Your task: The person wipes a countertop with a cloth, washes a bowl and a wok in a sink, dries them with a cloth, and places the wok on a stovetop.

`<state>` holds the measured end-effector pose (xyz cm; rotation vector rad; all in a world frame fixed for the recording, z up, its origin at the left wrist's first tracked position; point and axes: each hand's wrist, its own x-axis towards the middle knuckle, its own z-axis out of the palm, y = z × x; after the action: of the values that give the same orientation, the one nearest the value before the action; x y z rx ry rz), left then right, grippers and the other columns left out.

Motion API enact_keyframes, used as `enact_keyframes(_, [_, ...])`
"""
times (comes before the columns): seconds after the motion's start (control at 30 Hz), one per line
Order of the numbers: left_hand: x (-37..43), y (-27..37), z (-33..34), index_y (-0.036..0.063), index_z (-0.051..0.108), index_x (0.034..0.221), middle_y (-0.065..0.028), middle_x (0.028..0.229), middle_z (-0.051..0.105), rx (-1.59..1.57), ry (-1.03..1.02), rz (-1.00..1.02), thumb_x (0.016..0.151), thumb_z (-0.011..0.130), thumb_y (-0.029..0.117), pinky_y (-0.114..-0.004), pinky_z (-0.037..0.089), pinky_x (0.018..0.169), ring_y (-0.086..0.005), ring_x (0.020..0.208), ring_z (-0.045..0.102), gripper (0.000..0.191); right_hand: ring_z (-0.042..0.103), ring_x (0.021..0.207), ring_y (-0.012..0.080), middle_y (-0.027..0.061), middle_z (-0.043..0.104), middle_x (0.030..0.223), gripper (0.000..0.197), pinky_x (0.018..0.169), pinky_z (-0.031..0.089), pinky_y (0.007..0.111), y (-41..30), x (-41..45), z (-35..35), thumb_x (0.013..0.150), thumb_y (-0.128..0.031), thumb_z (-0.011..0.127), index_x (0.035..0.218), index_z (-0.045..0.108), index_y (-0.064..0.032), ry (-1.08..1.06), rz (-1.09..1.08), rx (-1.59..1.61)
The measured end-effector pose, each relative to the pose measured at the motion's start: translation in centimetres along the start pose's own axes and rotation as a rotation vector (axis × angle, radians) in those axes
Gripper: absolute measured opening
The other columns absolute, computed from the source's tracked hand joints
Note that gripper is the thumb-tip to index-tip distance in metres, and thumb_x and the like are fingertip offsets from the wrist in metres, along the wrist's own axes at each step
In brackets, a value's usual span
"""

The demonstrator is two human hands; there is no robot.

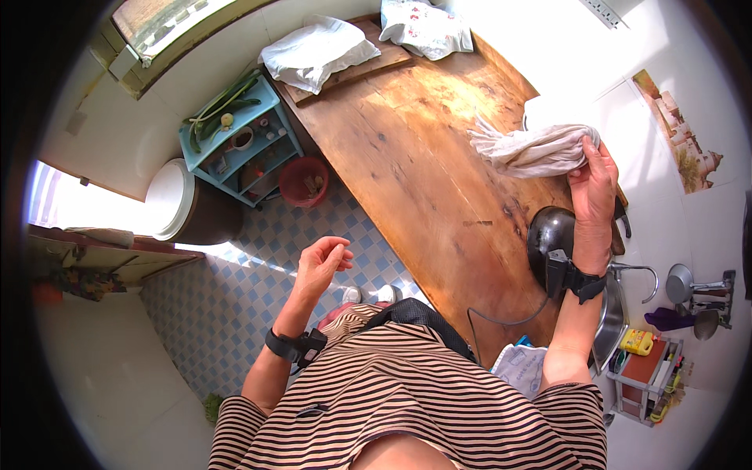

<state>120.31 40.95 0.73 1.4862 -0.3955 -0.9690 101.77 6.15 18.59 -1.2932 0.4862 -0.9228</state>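
Observation:
A bunched, off-white cloth (529, 151) is gripped at its right end by my right hand (593, 182). Its loose end points left, over the far right part of the wooden countertop (405, 158). Below that wrist, a dark, shiny round pan or lid (549, 241) rests on the wood, partly hidden by my forearm. My left hand (322, 264) is in the air over the tiled floor, left of the counter's edge. Its fingers are curled loosely, and I see nothing in them. Both wrists wear black strapped devices.
White plastic bags (320, 53) lie on a board at the counter's far end. A blue shelf rack (235, 141) holds green vegetables, with a red bin (304, 182) beside it. A steel sink (611, 323) with a faucet is at right. A knife (623, 217) stands near the wall.

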Motion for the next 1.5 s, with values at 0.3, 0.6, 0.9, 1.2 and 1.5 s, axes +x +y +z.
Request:
enact_keyframes(0.3, [-0.7, 0.3, -1.3, 0.0009, 0.057, 0.099, -0.0058, 0.080, 0.061, -0.064, -0.020, 0.066, 0.089, 0.050, 0.015, -0.023, 0.050, 0.063, -0.0120, 0.068, 0.060, 0.018, 0.058, 0.079, 0.0124, 0.0081, 0.061, 0.088, 0.021, 0.076, 0.047, 0.025, -1.4, -3.4, 1.8, 0.082, -0.010, 0.052, 0.097, 0.055, 0.0044, -0.261, 0.111, -0.198])
enact_keyframes(0.6, [-1.4, 3.8, -0.9, 0.0032, 0.052, 0.113, -0.0069, 0.099, 0.057, 0.089, -0.224, 0.276, 0.086, 0.056, 0.017, -0.026, 0.048, 0.073, -0.0127, 0.086, 0.056, 0.031, 0.047, 0.068, 0.0037, -0.0028, 0.054, 0.074, 0.010, 0.059, 0.040, 0.020, 0.5, -9.6, 11.9, 0.083, -0.008, 0.058, 0.089, 0.058, 0.0004, -0.643, 0.377, -0.426])
enact_keyframes(0.9, [-1.8, 8.6, 1.5, -0.0001, 0.056, 0.095, -0.0087, 0.086, 0.058, 0.206, -0.379, 0.646, 0.081, 0.053, 0.004, -0.029, 0.044, 0.068, -0.0176, 0.076, 0.054, 0.015, 0.051, 0.063, 0.0151, 0.0087, 0.057, 0.071, 0.017, 0.058, 0.043, 0.028, 2.1, -10.2, 17.2, 0.081, -0.012, 0.060, 0.090, 0.055, 0.0017, -0.932, 0.130, -0.624])
enact_keyframes(1.2, [-2.5, 5.4, -4.5, 0.0004, 0.060, 0.103, 0.0017, 0.088, 0.059, -0.051, -0.080, 0.397, 0.087, 0.054, 0.012, -0.021, 0.043, 0.074, -0.0069, 0.083, 0.052, 0.021, 0.049, 0.070, 0.0145, 0.0106, 0.054, 0.099, 0.034, 0.053, 0.039, 0.021, -11.2, -8.3, 18.9, 0.081, -0.029, 0.062, 0.103, 0.052, -0.0042, -0.313, -0.854, -0.568])
enact_keyframes(1.5, [-1.0, 0.0, -5.7, -0.0025, 0.056, 0.111, -0.0011, 0.095, 0.059, -0.021, -0.127, 0.502, 0.084, 0.055, 0.016, -0.024, 0.044, 0.076, -0.0093, 0.087, 0.052, 0.032, 0.044, 0.072, 0.0160, 0.0150, 0.050, 0.101, 0.044, 0.057, 0.035, 0.024, -19.5, -12.6, 17.2, 0.088, -0.037, 0.046, 0.116, 0.043, -0.0025, 0.339, -1.838, -0.416])
